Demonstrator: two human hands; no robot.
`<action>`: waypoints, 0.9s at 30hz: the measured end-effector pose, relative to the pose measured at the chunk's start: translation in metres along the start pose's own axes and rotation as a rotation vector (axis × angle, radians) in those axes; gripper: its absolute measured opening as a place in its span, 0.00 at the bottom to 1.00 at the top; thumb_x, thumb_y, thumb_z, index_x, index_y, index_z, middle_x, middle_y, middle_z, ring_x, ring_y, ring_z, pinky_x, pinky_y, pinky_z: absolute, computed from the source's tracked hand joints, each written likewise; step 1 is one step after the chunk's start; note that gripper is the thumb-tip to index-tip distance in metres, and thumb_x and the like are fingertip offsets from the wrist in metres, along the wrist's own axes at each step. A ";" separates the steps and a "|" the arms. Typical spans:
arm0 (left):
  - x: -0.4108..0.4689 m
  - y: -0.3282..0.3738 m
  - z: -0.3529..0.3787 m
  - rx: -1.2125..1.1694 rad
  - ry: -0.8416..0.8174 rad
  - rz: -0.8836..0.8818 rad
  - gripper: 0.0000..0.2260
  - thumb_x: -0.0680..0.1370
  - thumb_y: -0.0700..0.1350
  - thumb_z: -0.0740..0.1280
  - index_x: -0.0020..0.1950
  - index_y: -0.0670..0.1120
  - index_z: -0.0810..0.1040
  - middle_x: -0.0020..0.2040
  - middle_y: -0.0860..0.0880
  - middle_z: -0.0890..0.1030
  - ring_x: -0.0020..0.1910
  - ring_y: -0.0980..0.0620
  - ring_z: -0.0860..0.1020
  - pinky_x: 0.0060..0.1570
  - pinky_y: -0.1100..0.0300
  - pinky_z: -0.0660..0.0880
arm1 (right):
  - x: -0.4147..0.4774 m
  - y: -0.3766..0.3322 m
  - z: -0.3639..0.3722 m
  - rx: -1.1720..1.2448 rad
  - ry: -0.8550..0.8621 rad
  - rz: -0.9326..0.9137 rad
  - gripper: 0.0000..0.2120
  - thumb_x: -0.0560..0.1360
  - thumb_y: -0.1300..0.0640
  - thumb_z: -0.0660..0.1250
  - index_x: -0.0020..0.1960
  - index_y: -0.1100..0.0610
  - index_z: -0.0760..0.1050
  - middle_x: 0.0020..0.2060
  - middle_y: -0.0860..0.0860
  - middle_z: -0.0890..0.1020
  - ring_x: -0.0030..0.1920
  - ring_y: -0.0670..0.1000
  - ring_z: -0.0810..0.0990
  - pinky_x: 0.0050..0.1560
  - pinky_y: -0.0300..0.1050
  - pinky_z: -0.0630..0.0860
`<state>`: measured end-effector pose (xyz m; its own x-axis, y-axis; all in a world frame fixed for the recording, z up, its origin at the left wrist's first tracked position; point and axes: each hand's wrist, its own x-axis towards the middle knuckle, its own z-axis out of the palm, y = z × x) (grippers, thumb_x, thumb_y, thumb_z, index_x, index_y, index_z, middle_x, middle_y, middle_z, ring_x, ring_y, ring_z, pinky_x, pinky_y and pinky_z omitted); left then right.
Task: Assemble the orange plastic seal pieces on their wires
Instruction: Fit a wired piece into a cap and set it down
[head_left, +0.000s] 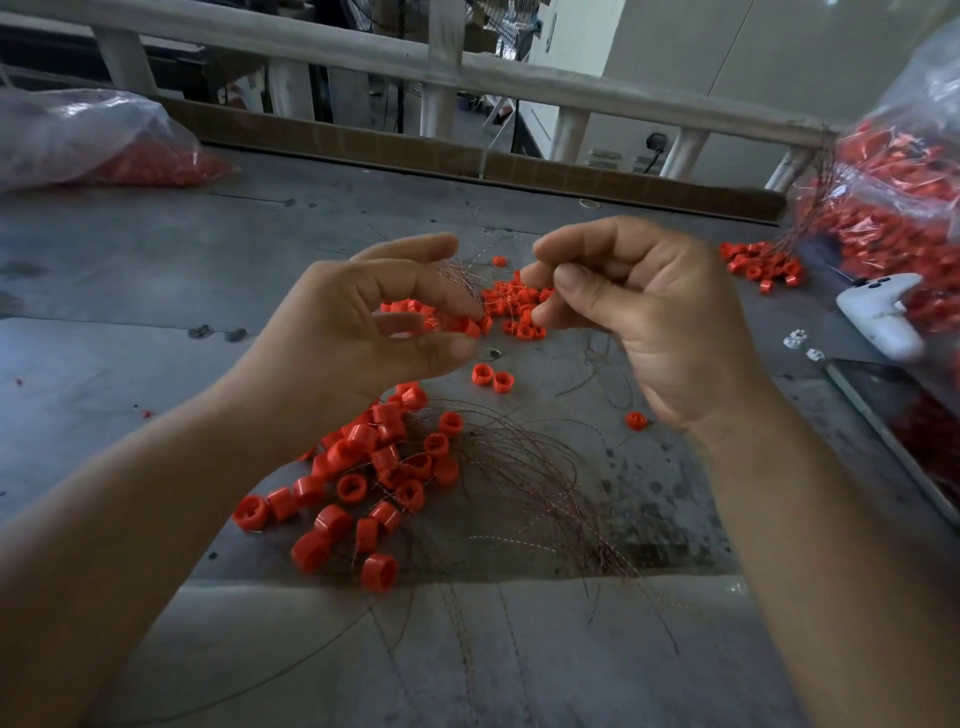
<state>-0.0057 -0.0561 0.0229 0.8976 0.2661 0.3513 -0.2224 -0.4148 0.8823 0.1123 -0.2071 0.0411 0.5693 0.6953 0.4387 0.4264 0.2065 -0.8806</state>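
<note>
Both hands hover above the grey table (156, 364) over scattered orange seal pieces. My left hand (363, 322) is curled, with an orange seal piece (467, 326) at its fingertips and thin wires (462, 270) fanning up past its index finger. My right hand (639, 306) is curled too, its thumb and fingers pinched together close to the left fingertips; motion blur hides what it pinches. A pile of orange seal caps with wires (374, 478) lies near me, below my left wrist. Smaller orange rings (519, 306) lie beyond the hands.
A clear bag of orange parts (93, 140) sits far left; a larger bag of wired seals (898, 208) fills the right edge. A white device (878, 317) lies at right, next to a cluster of orange rings (763, 265). A white railing (467, 67) runs behind the table.
</note>
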 end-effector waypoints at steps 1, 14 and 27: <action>0.000 0.001 0.000 -0.020 -0.023 -0.007 0.12 0.57 0.56 0.69 0.39 0.58 0.82 0.56 0.62 0.78 0.55 0.67 0.76 0.49 0.74 0.73 | 0.000 -0.001 0.001 0.030 -0.012 0.003 0.11 0.72 0.70 0.63 0.44 0.55 0.77 0.35 0.47 0.84 0.33 0.44 0.81 0.37 0.35 0.77; -0.003 0.006 -0.004 -0.017 0.010 -0.032 0.12 0.58 0.50 0.69 0.40 0.54 0.80 0.35 0.57 0.83 0.32 0.59 0.81 0.34 0.75 0.73 | 0.001 -0.002 -0.012 -0.361 0.233 0.081 0.10 0.73 0.65 0.66 0.50 0.52 0.77 0.43 0.43 0.81 0.44 0.38 0.79 0.45 0.28 0.72; -0.004 0.008 0.006 0.067 -0.071 -0.002 0.15 0.57 0.54 0.69 0.41 0.54 0.82 0.39 0.55 0.84 0.36 0.56 0.81 0.40 0.69 0.78 | -0.010 -0.002 0.019 -0.659 -0.151 -0.174 0.13 0.71 0.70 0.66 0.53 0.59 0.80 0.42 0.42 0.78 0.45 0.41 0.79 0.48 0.28 0.73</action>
<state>-0.0087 -0.0657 0.0262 0.9234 0.2052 0.3245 -0.1968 -0.4726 0.8590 0.0919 -0.2014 0.0349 0.3708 0.7878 0.4917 0.8671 -0.1041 -0.4871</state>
